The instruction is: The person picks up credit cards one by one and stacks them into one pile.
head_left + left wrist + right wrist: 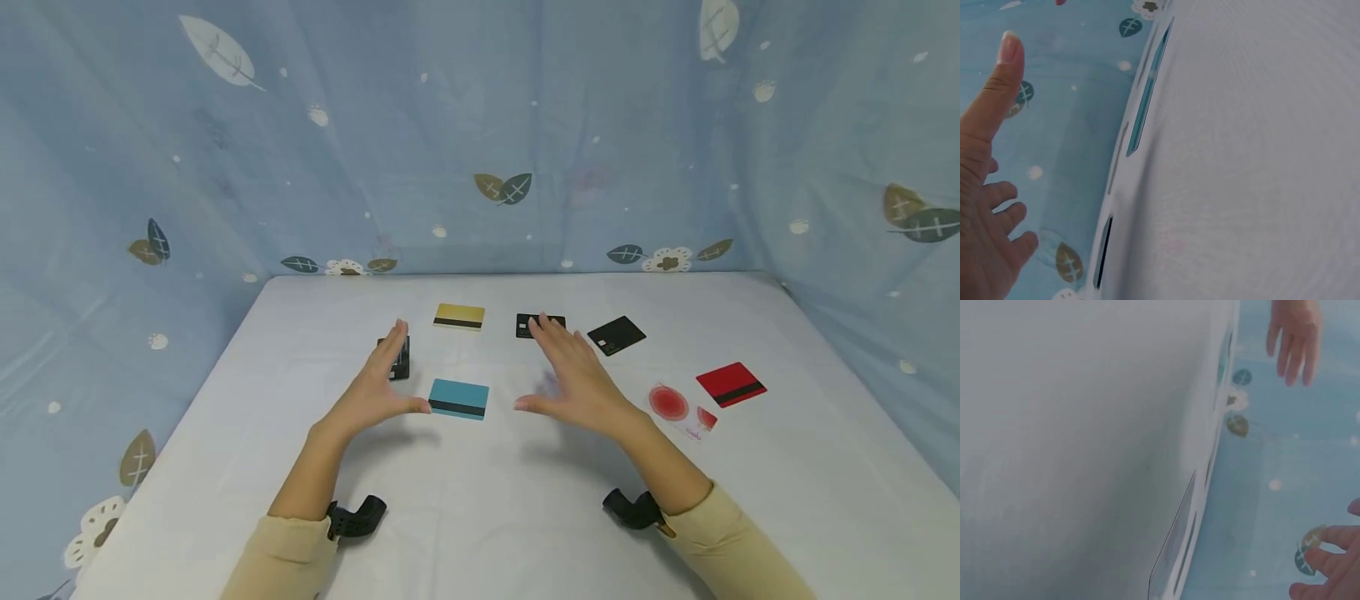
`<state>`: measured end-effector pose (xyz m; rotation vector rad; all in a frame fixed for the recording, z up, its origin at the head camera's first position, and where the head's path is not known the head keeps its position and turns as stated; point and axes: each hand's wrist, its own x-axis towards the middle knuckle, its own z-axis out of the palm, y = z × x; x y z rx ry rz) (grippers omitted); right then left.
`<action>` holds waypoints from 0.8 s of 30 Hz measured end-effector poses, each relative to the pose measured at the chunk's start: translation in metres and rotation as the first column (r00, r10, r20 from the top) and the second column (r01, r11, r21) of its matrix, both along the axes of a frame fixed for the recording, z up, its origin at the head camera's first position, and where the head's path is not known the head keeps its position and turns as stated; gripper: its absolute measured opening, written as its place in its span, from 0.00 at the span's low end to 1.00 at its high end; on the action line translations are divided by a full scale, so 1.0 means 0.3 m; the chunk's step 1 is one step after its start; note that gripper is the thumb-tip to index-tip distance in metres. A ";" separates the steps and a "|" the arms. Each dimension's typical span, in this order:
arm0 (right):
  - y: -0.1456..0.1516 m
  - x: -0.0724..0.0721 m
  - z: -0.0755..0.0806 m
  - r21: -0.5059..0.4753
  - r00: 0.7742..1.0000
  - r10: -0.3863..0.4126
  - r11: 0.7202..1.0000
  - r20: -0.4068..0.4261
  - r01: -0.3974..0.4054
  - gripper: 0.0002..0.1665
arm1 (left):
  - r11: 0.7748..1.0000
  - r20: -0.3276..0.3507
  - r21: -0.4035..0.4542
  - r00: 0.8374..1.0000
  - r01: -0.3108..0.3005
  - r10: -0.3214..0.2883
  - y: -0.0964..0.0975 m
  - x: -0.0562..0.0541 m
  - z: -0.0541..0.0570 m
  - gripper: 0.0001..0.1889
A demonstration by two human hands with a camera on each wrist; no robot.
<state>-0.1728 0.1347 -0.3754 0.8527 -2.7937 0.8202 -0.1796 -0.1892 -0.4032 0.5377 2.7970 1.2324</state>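
Note:
Both hands hover over the white table with fingers spread and nothing held. My left hand (369, 400) has its thumb tip overlapping the left edge of a blue card (461, 392) with a dark stripe. Its fingers partly hide a black card (403, 363). To the right, my right hand (576, 385) points its thumb inward toward the blue card. Its fingertips cover part of another black card (524, 329). In the left wrist view, the left hand (988, 169) shows a raised thumb, apart from the cards. The right wrist view catches the right fingers (1332, 565) at the lower right.
Behind lies a gold card (460, 313) with a dark stripe. Right of the right hand are a tilted black card (617, 336), a red striped card (730, 383) and a white card with a red circle (670, 403). A blue leaf-patterned cloth (450, 125) hangs behind the table (465, 517).

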 end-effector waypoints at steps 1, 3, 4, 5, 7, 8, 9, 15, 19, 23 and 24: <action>-0.005 0.000 -0.002 -0.008 1.000 0.003 1.000 0.005 -0.003 0.63 | 1.000 0.005 0.000 1.000 0.005 -0.005 0.001 -0.001 -0.005 0.67; -0.015 0.000 -0.005 -0.030 1.000 0.014 0.999 0.015 -0.013 0.62 | 1.000 0.010 -0.002 1.000 0.013 -0.013 0.002 -0.002 -0.014 0.67; -0.021 0.000 -0.008 -0.041 1.000 0.021 0.999 0.023 -0.020 0.62 | 1.000 0.010 -0.004 1.000 0.014 -0.014 0.002 -0.001 -0.018 0.67; -0.027 -0.001 -0.011 -0.055 0.999 0.029 0.998 0.031 -0.028 0.61 | 1.000 0.008 -0.006 1.000 0.014 -0.014 0.001 -0.001 -0.021 0.66; -0.039 -0.002 -0.019 -0.081 0.998 0.039 0.996 0.053 -0.034 0.60 | 1.000 -0.002 -0.019 1.000 0.013 -0.014 0.000 -0.002 -0.029 0.66; -0.045 -0.003 -0.024 -0.094 0.997 0.043 0.995 0.062 -0.037 0.60 | 1.000 -0.010 -0.026 1.000 0.013 -0.013 0.000 -0.001 -0.031 0.66; -0.051 -0.004 -0.031 -0.104 0.997 0.043 0.994 0.071 -0.036 0.59 | 0.999 -0.016 -0.030 1.000 0.013 -0.013 0.001 -0.001 -0.034 0.66; -0.076 -0.011 -0.064 -0.157 0.990 0.066 0.986 0.121 -0.047 0.57 | 0.998 -0.031 -0.059 0.999 0.010 -0.011 0.005 -0.003 -0.048 0.65; -0.089 -0.014 -0.073 -0.175 0.985 0.085 0.983 0.149 -0.058 0.56 | 0.997 -0.031 -0.082 0.999 -0.009 0.007 0.007 -0.003 -0.053 0.64; -0.103 -0.014 -0.086 -0.213 0.977 0.106 0.975 0.186 -0.065 0.55 | 0.994 -0.069 -0.108 0.998 -0.019 0.012 0.012 -0.002 -0.061 0.62; -0.107 -0.016 -0.092 -0.219 0.974 0.109 0.974 0.197 -0.065 0.55 | 0.993 -0.079 -0.112 0.997 -0.021 0.012 0.014 -0.002 -0.065 0.62</action>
